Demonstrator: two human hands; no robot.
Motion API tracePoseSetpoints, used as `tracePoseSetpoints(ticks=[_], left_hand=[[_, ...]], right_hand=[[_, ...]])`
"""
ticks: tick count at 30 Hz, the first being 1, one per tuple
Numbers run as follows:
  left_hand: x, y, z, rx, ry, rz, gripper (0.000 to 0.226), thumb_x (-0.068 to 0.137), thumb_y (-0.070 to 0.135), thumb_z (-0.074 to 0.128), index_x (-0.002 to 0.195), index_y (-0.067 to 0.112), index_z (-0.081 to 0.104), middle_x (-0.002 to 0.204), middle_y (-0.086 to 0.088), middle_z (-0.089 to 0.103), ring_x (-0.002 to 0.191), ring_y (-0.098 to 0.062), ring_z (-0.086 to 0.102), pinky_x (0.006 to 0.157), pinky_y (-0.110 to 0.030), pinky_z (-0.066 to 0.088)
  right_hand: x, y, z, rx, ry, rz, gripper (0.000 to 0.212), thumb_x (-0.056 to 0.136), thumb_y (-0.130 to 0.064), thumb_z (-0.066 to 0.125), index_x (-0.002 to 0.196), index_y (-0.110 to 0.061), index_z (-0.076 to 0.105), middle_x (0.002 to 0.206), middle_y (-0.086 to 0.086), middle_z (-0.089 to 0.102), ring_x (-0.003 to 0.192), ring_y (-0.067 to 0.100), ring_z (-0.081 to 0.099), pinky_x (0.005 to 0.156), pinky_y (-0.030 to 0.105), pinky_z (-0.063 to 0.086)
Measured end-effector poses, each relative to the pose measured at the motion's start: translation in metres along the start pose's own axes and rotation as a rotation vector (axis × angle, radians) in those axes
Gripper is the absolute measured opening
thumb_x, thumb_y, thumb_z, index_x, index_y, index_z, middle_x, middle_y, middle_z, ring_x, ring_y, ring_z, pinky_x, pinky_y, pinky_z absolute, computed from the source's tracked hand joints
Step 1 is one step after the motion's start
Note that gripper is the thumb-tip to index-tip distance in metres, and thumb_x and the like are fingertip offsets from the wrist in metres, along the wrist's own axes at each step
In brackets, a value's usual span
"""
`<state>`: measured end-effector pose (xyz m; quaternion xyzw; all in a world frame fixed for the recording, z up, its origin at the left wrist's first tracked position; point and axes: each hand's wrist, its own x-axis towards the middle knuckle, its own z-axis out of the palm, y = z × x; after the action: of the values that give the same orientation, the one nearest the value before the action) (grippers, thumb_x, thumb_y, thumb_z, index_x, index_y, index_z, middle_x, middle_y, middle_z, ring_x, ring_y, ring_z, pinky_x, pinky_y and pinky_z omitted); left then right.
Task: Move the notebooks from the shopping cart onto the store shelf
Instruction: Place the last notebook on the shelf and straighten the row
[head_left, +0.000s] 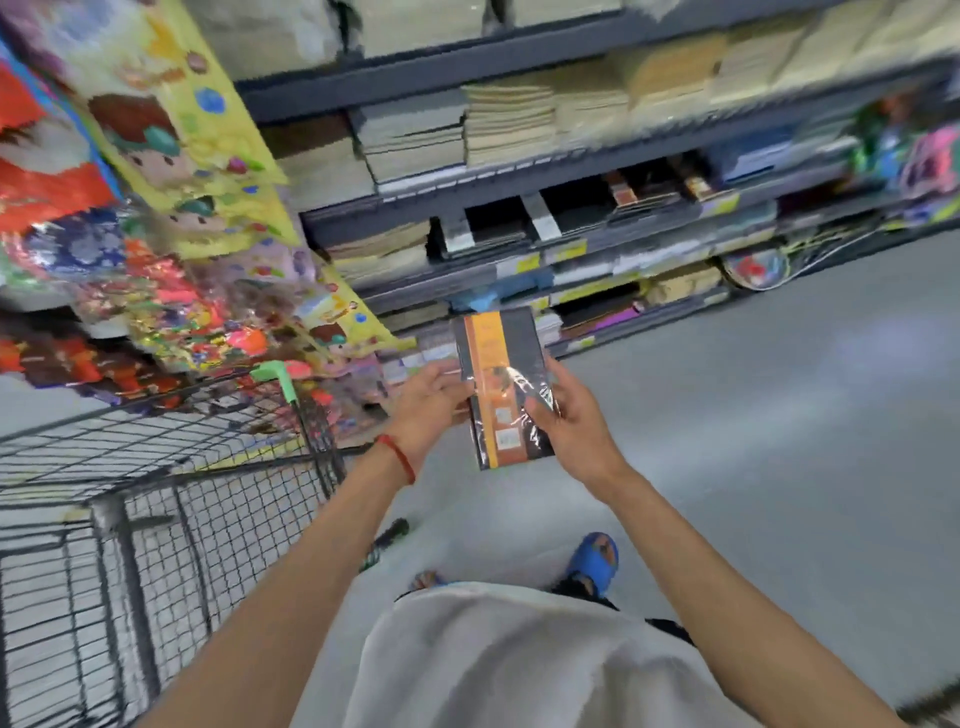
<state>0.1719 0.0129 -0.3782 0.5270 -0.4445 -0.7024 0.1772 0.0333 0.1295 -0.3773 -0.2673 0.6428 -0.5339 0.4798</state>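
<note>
Both hands grasp one shrink-wrapped black-and-orange notebook by its long edges, left hand and right hand about equally near the store shelf, the notebook's long axis pointing at the lower tiers, clear of the shopping cart.

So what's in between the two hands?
A notebook, dark with an orange stripe and in shiny wrap. The left hand holds one side, the right hand the other. The head view shows it.
</note>
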Motion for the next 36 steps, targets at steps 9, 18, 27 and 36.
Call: tracePoseSetpoints(ticks=[9, 18, 27, 36], left_hand=[[0.034, 0.016, 0.190, 0.117, -0.017, 0.034, 0.021, 0.096, 0.003, 0.056, 0.113, 0.015, 0.057, 0.102, 0.000, 0.066, 0.088, -0.018, 0.064, 0.084, -0.033, 0.048], [0.087, 0.051, 0.308, 0.311, 0.004, 0.140, 0.026, 0.092, 0.005, 0.061, 0.115, 0.017, 0.063, 0.107, 0.003, 0.067, 0.088, -0.014, 0.063, 0.077, -0.029, 0.051], [0.190, 0.098, 0.385, 0.523, 0.115, 0.340, 0.031, 0.096, 0.006, 0.052, 0.124, 0.014, 0.061, 0.114, 0.003, 0.065, 0.086, -0.009, 0.062, 0.061, -0.002, 0.043], [0.256, 0.126, 0.432, 0.751, 0.288, 0.556, 0.039, 0.093, 0.003, 0.054, 0.130, 0.015, 0.056, 0.134, -0.003, 0.053, 0.124, -0.020, 0.050, 0.108, -0.032, 0.042]], right_hand=[[0.006, -0.012, -0.206, -0.029, 0.105, 0.062, 0.043, 0.099, 0.007, 0.049, 0.139, -0.007, 0.046, 0.105, 0.007, 0.072, 0.084, 0.005, 0.072, 0.069, 0.019, 0.055], [0.060, -0.031, -0.336, 0.017, 0.219, 0.124, 0.036, 0.101, -0.004, 0.050, 0.129, -0.027, 0.050, 0.110, 0.004, 0.073, 0.096, 0.017, 0.073, 0.076, 0.030, 0.060], [0.179, -0.061, -0.421, -0.022, 0.221, 0.128, 0.037, 0.102, -0.004, 0.049, 0.132, -0.024, 0.050, 0.101, -0.002, 0.074, 0.084, 0.008, 0.074, 0.063, 0.021, 0.057], [0.282, -0.070, -0.469, -0.115, 0.144, 0.227, 0.036, 0.101, -0.001, 0.050, 0.133, -0.016, 0.053, 0.104, 0.004, 0.074, 0.087, 0.011, 0.074, 0.073, 0.029, 0.061]])
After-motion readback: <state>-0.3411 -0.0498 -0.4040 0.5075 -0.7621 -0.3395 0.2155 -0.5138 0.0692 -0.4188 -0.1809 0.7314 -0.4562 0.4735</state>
